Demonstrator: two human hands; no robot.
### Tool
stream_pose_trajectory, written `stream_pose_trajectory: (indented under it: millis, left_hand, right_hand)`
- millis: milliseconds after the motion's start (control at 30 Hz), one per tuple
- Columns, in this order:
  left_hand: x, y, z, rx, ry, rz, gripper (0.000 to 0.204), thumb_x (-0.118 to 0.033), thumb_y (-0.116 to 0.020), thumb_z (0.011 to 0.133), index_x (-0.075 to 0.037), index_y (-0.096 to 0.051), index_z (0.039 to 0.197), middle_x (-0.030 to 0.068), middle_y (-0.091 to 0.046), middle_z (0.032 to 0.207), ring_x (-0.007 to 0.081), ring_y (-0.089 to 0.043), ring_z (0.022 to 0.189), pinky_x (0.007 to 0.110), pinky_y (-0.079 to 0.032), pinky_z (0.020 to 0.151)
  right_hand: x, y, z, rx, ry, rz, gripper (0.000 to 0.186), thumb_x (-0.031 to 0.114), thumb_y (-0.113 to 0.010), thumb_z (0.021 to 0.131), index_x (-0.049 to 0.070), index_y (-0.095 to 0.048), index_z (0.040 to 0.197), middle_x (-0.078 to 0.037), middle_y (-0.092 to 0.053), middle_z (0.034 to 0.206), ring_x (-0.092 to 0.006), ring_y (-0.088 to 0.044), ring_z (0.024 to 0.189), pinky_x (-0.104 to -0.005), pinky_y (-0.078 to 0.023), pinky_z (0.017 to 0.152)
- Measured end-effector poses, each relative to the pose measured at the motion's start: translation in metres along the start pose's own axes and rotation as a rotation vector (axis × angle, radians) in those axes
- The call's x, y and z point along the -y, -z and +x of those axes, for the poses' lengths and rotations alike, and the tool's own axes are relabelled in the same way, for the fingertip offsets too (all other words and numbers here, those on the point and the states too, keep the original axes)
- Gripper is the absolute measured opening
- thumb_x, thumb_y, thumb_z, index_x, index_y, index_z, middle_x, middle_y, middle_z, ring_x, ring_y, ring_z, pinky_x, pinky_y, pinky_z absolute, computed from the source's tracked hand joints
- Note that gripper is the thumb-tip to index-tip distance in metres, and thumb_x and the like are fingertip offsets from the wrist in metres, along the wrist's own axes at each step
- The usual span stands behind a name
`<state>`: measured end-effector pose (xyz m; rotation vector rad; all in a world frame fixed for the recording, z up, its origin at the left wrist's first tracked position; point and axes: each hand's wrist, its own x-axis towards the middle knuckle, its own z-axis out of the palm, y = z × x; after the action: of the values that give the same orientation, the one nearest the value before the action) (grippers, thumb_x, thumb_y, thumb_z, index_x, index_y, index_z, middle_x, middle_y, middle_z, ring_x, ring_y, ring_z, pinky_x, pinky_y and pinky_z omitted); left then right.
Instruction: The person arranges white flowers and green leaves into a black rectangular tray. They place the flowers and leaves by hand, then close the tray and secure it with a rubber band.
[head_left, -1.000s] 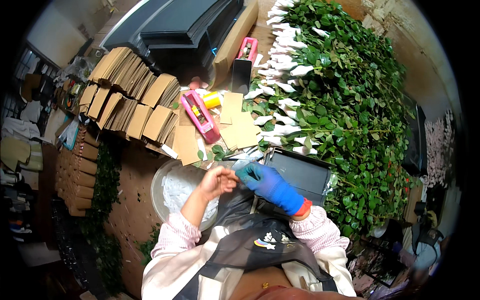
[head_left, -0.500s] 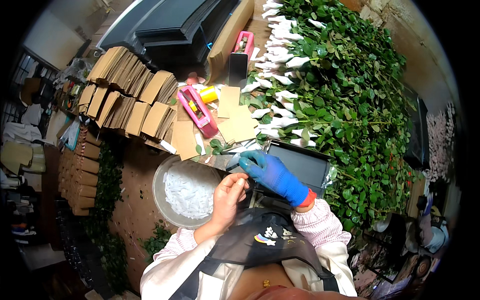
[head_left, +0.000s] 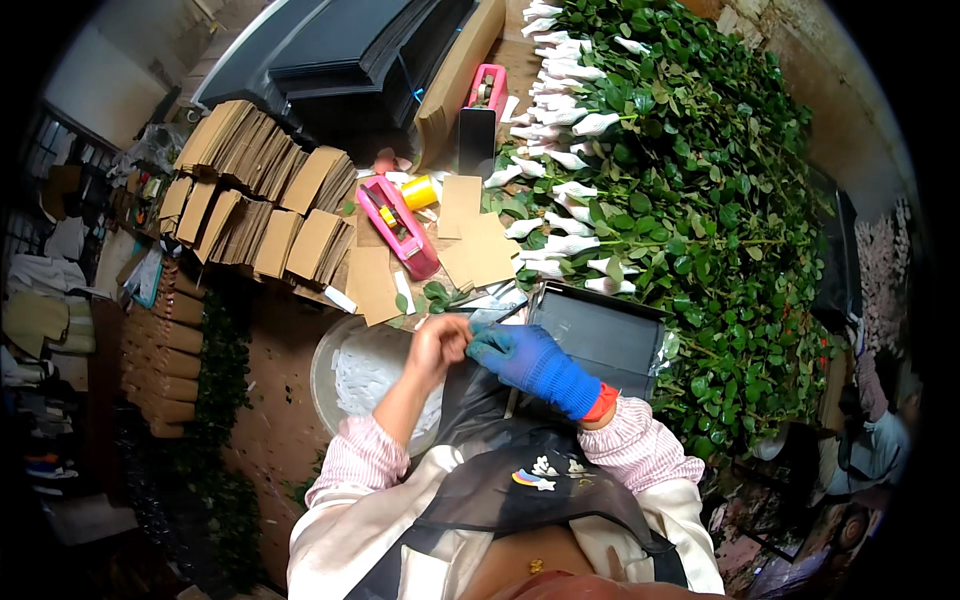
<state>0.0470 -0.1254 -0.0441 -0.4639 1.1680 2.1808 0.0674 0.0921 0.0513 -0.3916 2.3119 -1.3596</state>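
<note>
My bare left hand is raised over the rim of a round tub that holds many small white strips. Its fingers are closed and meet the fingertips of my right hand, which wears a blue glove with a red cuff. The gloved fingers are pinched together too. Whatever lies between the two hands is hidden or too small to make out. Just beyond the glove is a black open tray on the bench. Green leaf sprigs and white scraps lie ahead of my fingertips.
Leafy stems with white-sleeved heads fill the right side. Ahead are a pink tape dispenser, another pink dispenser, a phone, a yellow roll and cardboard pieces. Stacked cardboard stands left; black sheets lie behind.
My left hand has risen and moved forward, now level with the glove's fingertips. My right hand has shifted slightly left and nearer to me, its fingers now meeting the left ones.
</note>
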Motion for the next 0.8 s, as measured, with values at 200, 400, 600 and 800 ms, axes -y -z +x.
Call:
stream_pose_trajectory:
  millis: [200, 400, 600, 800]
  left_hand:
    - [-0.075, 0.005, 0.064, -0.188, -0.152, 0.179, 0.059, -0.051, -0.061, 0.101, 0.001, -0.063, 0.129, 0.0081, -0.074, 0.102, 0.0049, -0.051, 0.061, 0.021, -0.037, 0.050]
    - [-0.076, 0.064, 0.088, -0.126, -0.003, 0.191, 0.047, -0.041, -0.057, 0.106, -0.003, -0.061, 0.133, 0.0078, -0.076, 0.105, 0.0058, -0.045, 0.054, 0.021, -0.035, 0.047]
    - [-0.068, 0.007, 0.069, 0.161, -0.042, 0.269, 0.047, -0.040, -0.061, 0.103, -0.005, -0.063, 0.135, 0.0089, -0.073, 0.115, 0.0136, -0.063, 0.084, 0.029, -0.051, 0.070]
    - [-0.069, -0.198, -0.006, 0.409, -0.796, 1.312, 0.032, -0.017, -0.065, 0.098, -0.019, -0.074, 0.128, 0.0163, -0.048, 0.149, 0.0330, -0.044, 0.136, 0.046, -0.032, 0.115]
  right_hand:
    - [-0.022, -0.009, 0.005, -0.093, 0.187, -0.074, 0.027, 0.033, -0.061, 0.093, 0.009, -0.074, 0.097, -0.019, -0.071, 0.090, -0.0401, -0.069, 0.081, -0.0487, -0.055, 0.074]
    - [-0.013, -0.024, 0.013, -0.084, 0.101, -0.331, 0.029, 0.036, -0.058, 0.096, 0.009, -0.068, 0.090, -0.016, -0.072, 0.095, -0.0408, -0.069, 0.083, -0.0501, -0.056, 0.078]
    - [0.006, 0.017, -0.047, -0.096, 0.295, 0.194, 0.027, 0.031, -0.065, 0.097, 0.010, -0.075, 0.109, -0.014, -0.075, 0.106, -0.0275, -0.072, 0.092, -0.0390, -0.056, 0.084]
    - [-0.028, 0.060, -0.198, 0.037, 0.347, 0.829, 0.034, 0.029, -0.063, 0.104, -0.001, -0.074, 0.115, -0.016, -0.074, 0.119, -0.0254, -0.070, 0.108, -0.0366, -0.055, 0.095]
